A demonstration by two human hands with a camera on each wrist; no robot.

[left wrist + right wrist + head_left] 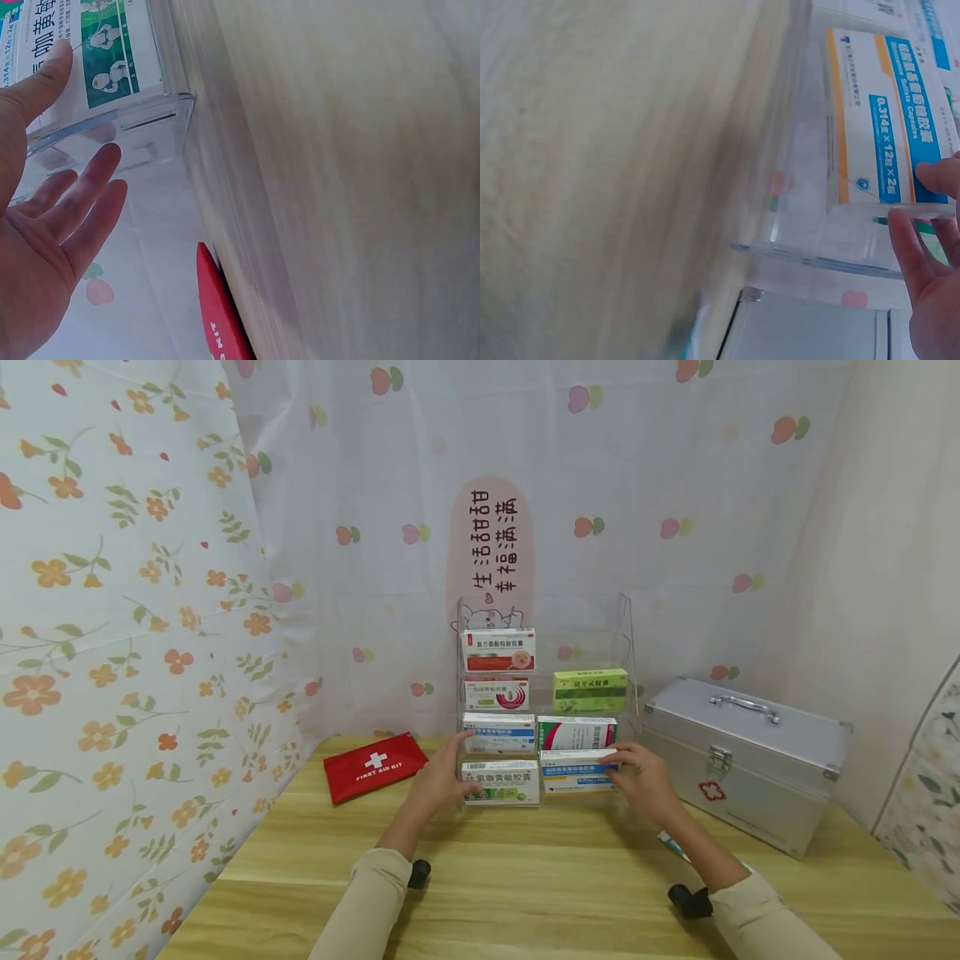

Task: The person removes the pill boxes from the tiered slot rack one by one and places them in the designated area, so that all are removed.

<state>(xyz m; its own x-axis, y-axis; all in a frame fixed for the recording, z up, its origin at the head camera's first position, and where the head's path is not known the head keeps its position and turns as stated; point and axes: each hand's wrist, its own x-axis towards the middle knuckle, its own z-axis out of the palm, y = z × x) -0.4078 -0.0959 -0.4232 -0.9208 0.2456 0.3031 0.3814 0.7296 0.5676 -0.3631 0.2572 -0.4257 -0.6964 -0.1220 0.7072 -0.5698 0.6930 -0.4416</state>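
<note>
A clear tiered display rack [628, 635] holds several medicine boxes in two columns. My right hand [647, 783] pinches the right end of a white medicine box with blue and orange bands [877, 120], thumb on its front, at the bottom right tier. At the rack's left side is my left hand [441, 777]. Its thumb lies over the front of a white and green medicine box [112, 56] on the bottom left tier, and its other fingers [94, 176] are spread beside the rack's side wall. Above that stands another blue and white box [498, 737], next to a green and red one [581, 733].
A red first aid pouch [375, 768] lies left of the rack. To the right stands a silver metal case [742, 768] with a handle. Part of a small white and teal item [672, 846] shows beside the right forearm on the wooden table [525, 885]. A patterned curtain hangs behind.
</note>
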